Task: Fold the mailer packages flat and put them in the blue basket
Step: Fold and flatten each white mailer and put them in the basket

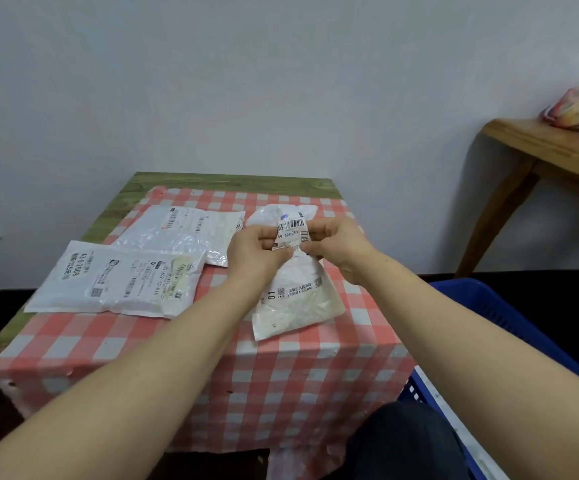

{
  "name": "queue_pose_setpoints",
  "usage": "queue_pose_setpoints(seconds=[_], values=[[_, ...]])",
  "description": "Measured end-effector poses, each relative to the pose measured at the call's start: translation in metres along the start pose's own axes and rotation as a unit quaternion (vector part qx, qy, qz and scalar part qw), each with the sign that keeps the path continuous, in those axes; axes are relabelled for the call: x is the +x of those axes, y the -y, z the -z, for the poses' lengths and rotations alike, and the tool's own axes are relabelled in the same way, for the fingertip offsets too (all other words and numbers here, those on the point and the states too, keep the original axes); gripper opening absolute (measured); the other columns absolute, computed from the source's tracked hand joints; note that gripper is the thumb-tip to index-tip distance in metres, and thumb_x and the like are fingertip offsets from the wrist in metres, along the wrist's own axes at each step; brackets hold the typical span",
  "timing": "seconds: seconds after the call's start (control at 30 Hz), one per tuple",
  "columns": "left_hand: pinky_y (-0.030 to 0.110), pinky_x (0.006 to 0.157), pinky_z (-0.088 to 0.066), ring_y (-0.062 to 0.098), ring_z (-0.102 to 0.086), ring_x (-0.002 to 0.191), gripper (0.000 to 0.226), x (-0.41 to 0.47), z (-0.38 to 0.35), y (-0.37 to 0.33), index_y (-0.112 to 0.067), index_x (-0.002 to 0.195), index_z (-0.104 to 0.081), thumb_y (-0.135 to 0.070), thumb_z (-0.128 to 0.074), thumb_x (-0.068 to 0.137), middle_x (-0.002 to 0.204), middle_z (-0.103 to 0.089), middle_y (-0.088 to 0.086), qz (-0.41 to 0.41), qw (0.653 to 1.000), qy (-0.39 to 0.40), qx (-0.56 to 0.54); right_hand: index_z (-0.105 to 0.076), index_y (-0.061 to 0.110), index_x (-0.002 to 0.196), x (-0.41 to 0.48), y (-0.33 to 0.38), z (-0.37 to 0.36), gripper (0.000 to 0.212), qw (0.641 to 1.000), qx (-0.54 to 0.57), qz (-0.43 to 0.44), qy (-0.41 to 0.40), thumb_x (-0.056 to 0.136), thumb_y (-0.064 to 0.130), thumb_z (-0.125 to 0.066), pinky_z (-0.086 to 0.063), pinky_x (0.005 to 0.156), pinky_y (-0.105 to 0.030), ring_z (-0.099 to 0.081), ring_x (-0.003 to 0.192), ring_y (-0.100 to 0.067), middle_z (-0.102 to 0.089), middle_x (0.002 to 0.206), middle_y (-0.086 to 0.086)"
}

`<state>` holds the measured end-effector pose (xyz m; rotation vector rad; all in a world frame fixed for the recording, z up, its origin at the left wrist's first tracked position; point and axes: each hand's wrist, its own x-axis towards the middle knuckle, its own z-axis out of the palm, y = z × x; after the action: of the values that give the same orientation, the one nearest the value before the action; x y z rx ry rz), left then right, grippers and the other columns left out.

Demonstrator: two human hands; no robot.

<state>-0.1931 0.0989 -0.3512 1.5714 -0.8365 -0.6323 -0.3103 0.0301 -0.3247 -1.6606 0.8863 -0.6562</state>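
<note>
Pinching the crumpled white plastic mailer (293, 271) at its labelled middle, the left hand (258, 251) and right hand (336, 249) hold it just above the checked table (212, 358). Slick film may spring open or slip short of the blue plastic basket (489, 306).
</note>
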Motion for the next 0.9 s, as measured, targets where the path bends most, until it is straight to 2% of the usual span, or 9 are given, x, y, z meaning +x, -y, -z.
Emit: queue_pose_setpoints(seconds=[0.1, 0.17, 0.3, 0.37, 0.5, 0.6, 0.7, 0.83, 0.9], values=[[0.047, 0.084, -0.055, 0.028, -0.07, 0.083, 0.039, 0.002, -0.001, 0.003, -0.025, 0.08, -0.055, 0.001, -0.081, 0.067, 0.084, -0.07, 0.008, 0.013, 1.0, 0.002, -0.002, -0.067, 0.001, 0.085, 0.001, 0.002, 0.003, 0.016, 0.994, -0.102, -0.01, -0.032, 0.073, -0.001, -0.077, -0.052, 0.057, -0.022, -0.058, 0.054, -0.007, -0.064, 0.073, -0.005], [0.048, 0.082, -0.055, 0.03, -0.068, 0.086, 0.042, 0.004, 0.0, 0.003, -0.023, 0.085, -0.052, -0.003, -0.083, 0.066, 0.085, -0.066, 0.007, 0.023, 1.0, 0.001, 0.01, -0.055, 0.01, 0.064, 0.006, 0.004, 0.004, 0.029, 0.971, -0.233, -0.011, -0.051, 0.069, 0.016, -0.084, -0.041, 0.055, -0.027, -0.048, 0.054, -0.013, -0.053, 0.063, -0.002], [0.042, 0.084, -0.054, 0.026, -0.064, 0.094, 0.048, 0.011, 0.008, 0.002, -0.02, 0.104, -0.047, -0.008, -0.08, 0.07, 0.096, -0.057, 0.003, 0.028, 0.996, 0.01, 0.079, -0.043, 0.02, 0.068, 0.009, -0.001, 0.006, 0.041, 0.936, -0.344, 0.002, -0.078, 0.068, 0.032, -0.082, -0.033, 0.06, -0.029, -0.041, 0.062, -0.017, -0.043, 0.065, 0.004], [0.035, 0.086, -0.05, 0.022, -0.057, 0.099, 0.059, 0.012, 0.015, 0.006, -0.016, 0.118, -0.045, -0.014, -0.081, 0.071, 0.107, -0.052, 0.002, 0.045, 0.987, 0.036, 0.147, -0.046, 0.019, 0.083, 0.007, -0.009, 0.01, 0.036, 0.942, -0.325, -0.029, -0.078, 0.074, 0.033, -0.078, -0.039, 0.064, -0.029, -0.047, 0.066, -0.012, -0.046, 0.072, 0.01], [0.035, 0.1, -0.036, 0.028, -0.041, 0.123, 0.062, 0.01, 0.023, 0.019, -0.017, 0.134, -0.046, -0.033, -0.072, 0.08, 0.133, -0.041, 0.01, 0.012, 0.95, 0.031, 0.312, -0.037, 0.017, 0.06, 0.013, -0.031, 0.008, 0.035, 0.971, -0.211, -0.077, -0.081, 0.089, 0.01, -0.054, -0.037, 0.06, -0.03, -0.038, 0.059, -0.018, -0.038, 0.061, -0.001], [0.034, 0.104, -0.031, 0.027, -0.033, 0.131, 0.063, 0.007, 0.02, 0.023, -0.015, 0.14, -0.039, -0.032, -0.065, 0.085, 0.141, -0.034, 0.011, -0.018, 0.94, 0.053, 0.338, -0.06, 0.002, 0.077, 0.022, -0.039, -0.006, 0.019, 0.973, -0.199, -0.089, -0.077, 0.09, 0.004, -0.047, -0.039, 0.063, -0.031, -0.043, 0.069, -0.02, -0.047, 0.076, -0.008], [0.032, 0.095, -0.041, 0.025, -0.044, 0.125, 0.075, 0.009, 0.018, 0.018, -0.015, 0.143, -0.034, -0.032, -0.071, 0.08, 0.138, -0.039, 0.007, 0.037, 0.961, 0.054, 0.268, -0.063, -0.007, 0.106, 0.032, -0.042, -0.021, 0.027, 0.982, -0.152, -0.099, -0.055, 0.095, 0.013, -0.048, -0.041, 0.064, -0.028, -0.048, 0.068, -0.016, -0.056, 0.078, -0.006], [0.044, 0.084, -0.054, 0.024, -0.066, 0.088, 0.024, 0.023, 0.021, 0.015, -0.013, 0.106, -0.063, -0.031, -0.056, 0.092, 0.1, -0.068, 0.005, 0.19, 0.975, -0.031, -0.11, -0.066, 0.008, 0.09, 0.036, -0.037, -0.027, 0.02, 0.989, 0.012, -0.147, -0.034, 0.095, 0.025, -0.056, -0.051, 0.064, -0.029, -0.055, 0.062, -0.012, -0.064, 0.072, 0.0], [0.043, 0.077, -0.057, 0.025, -0.068, 0.08, 0.016, 0.029, 0.023, 0.017, -0.013, 0.1, -0.067, -0.021, -0.054, 0.094, 0.091, -0.071, 0.008, 0.198, 0.966, -0.061, -0.157, -0.068, 0.013, 0.084, 0.038, -0.036, -0.024, 0.018, 0.983, 0.07, -0.166, -0.02, 0.091, 0.029, -0.063, -0.055, 0.072, -0.035, -0.061, 0.065, -0.015, -0.068, 0.072, 0.0]])
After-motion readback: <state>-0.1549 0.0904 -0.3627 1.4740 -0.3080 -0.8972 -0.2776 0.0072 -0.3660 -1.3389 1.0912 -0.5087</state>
